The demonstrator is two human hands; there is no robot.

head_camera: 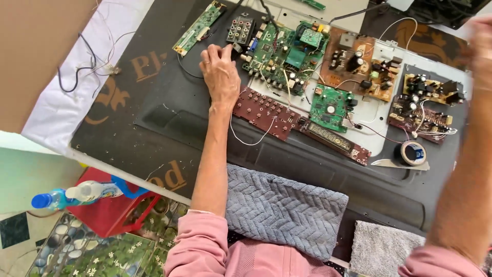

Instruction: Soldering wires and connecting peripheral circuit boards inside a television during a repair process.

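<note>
While the left hand [220,72] rests open, fingertips touching the green board [279,56], the right hand [482,38] is blurred, its grip unreadable.

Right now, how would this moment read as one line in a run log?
left hand: flat on black panel, fingertips by green circuit board | right hand: raised, blurred, grip unclear | tape roll: untouched

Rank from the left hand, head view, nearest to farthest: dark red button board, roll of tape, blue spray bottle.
From the left hand:
1. Dark red button board, just below-right of it.
2. Roll of tape, far right on the panel.
3. Blue spray bottle, lower left, off the table.
Tape and bottle are close to call.
</note>
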